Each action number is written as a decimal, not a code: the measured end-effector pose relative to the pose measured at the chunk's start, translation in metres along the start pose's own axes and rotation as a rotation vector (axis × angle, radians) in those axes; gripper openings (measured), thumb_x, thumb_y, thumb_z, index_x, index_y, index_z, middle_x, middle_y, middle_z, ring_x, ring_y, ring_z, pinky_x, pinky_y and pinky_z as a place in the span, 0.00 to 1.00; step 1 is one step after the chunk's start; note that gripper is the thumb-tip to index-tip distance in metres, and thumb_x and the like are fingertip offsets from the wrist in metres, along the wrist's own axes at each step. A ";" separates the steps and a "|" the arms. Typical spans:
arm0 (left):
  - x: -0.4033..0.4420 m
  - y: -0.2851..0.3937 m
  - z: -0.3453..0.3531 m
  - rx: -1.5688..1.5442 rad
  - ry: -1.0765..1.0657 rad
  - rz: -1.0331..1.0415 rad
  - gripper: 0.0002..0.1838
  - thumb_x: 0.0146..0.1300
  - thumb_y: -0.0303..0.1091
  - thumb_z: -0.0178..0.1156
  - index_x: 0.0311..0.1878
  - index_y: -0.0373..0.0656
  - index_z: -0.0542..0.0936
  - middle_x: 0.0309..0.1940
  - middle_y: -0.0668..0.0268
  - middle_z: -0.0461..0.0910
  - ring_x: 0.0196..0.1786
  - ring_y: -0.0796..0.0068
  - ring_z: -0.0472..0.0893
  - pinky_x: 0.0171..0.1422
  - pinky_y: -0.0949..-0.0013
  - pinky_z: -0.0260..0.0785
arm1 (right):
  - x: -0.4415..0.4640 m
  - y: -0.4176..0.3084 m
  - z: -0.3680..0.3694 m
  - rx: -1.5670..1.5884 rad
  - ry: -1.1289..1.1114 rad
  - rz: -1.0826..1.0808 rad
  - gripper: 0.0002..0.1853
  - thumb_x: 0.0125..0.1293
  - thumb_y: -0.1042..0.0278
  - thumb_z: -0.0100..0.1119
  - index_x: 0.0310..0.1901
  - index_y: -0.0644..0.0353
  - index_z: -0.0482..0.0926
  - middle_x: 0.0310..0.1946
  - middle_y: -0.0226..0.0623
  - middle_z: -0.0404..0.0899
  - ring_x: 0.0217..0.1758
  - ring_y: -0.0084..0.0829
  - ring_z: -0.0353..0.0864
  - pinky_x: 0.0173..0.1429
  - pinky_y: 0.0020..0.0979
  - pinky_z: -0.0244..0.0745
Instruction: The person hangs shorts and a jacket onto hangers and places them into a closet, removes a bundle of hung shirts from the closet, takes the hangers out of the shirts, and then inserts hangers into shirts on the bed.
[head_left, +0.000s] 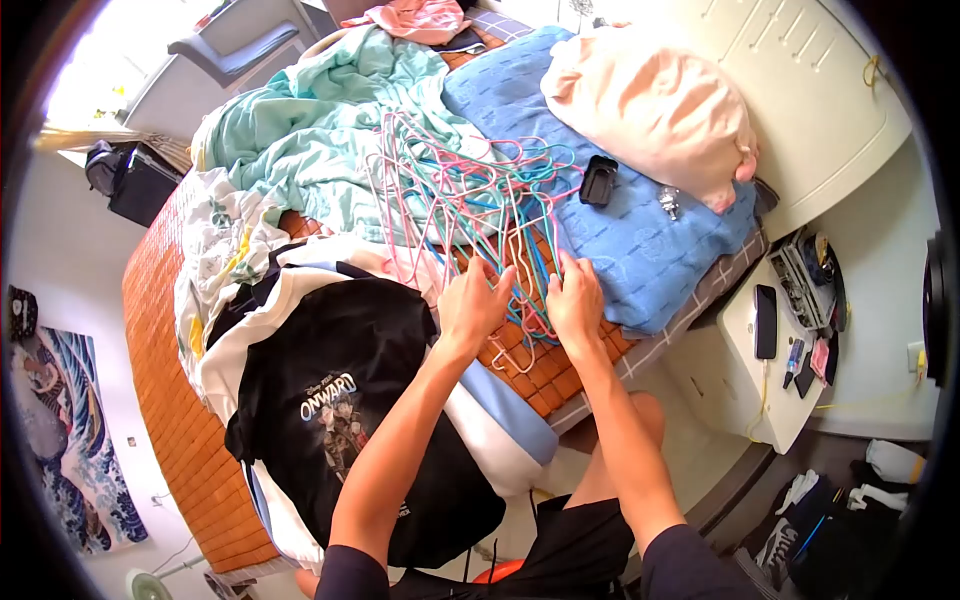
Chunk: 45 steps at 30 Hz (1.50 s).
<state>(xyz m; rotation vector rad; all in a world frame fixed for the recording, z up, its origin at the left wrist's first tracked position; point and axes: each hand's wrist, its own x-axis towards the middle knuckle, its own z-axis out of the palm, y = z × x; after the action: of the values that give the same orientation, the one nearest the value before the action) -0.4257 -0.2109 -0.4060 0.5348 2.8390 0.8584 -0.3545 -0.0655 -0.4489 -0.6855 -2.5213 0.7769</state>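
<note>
A tangled heap of pink, blue, teal and white clothes hangers (pixel 470 190) lies on the bed in front of me. My left hand (pixel 475 308) is at the near side of the heap, its fingers curled on a hanger. My right hand (pixel 575 300) is closed at the heap's right edge, with a pink hanger between its fingers. Left of and below my left hand, a black T-shirt (pixel 330 370) with an "ONWARD" print is spread over white and light-blue clothes (pixel 505 425).
A mint-green blanket (pixel 290 130) lies behind the hangers. To the right are a blue pillow mat (pixel 660 270), a pale pink pillow (pixel 650 110) and a black case (pixel 598 180). A small white table (pixel 735 345) holds a phone (pixel 766 320). Brown woven matting (pixel 165 400) covers the bed.
</note>
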 end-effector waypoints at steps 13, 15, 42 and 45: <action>0.014 -0.014 -0.004 -0.839 0.070 -0.406 0.09 0.66 0.33 0.60 0.39 0.38 0.72 0.27 0.62 0.79 0.27 0.71 0.84 0.30 0.67 0.78 | -0.093 -0.002 -0.054 0.481 0.069 0.013 0.13 0.78 0.72 0.48 0.57 0.65 0.79 0.25 0.44 0.80 0.26 0.41 0.82 0.30 0.37 0.73; 0.018 -0.027 -0.009 -1.189 0.181 -0.339 0.11 0.68 0.33 0.60 0.41 0.41 0.68 0.29 0.64 0.76 0.24 0.69 0.81 0.30 0.68 0.80 | -0.110 -0.006 -0.064 0.527 -0.042 0.134 0.14 0.78 0.72 0.48 0.57 0.65 0.79 0.21 0.39 0.76 0.21 0.36 0.78 0.28 0.35 0.71; -0.324 -0.314 -0.127 -0.665 0.858 -0.460 0.07 0.68 0.24 0.41 0.41 0.35 0.71 0.21 0.62 0.73 0.18 0.71 0.78 0.23 0.68 0.74 | -0.180 -0.138 0.066 0.078 -0.189 -0.585 0.09 0.74 0.62 0.54 0.38 0.54 0.80 0.32 0.36 0.81 0.38 0.43 0.81 0.45 0.44 0.70; -0.325 -0.306 -0.126 -0.560 0.861 -0.522 0.10 0.68 0.24 0.41 0.45 0.34 0.72 0.23 0.62 0.75 0.20 0.69 0.80 0.24 0.69 0.74 | -0.184 -0.132 0.074 0.061 -0.208 -0.594 0.10 0.74 0.60 0.55 0.38 0.55 0.79 0.31 0.36 0.80 0.37 0.44 0.80 0.43 0.44 0.71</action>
<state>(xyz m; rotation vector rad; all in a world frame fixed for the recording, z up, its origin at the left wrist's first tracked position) -0.2425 -0.6323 -0.4659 -0.7889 2.8593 1.9855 -0.2904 -0.2943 -0.4687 0.1831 -2.6518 0.7208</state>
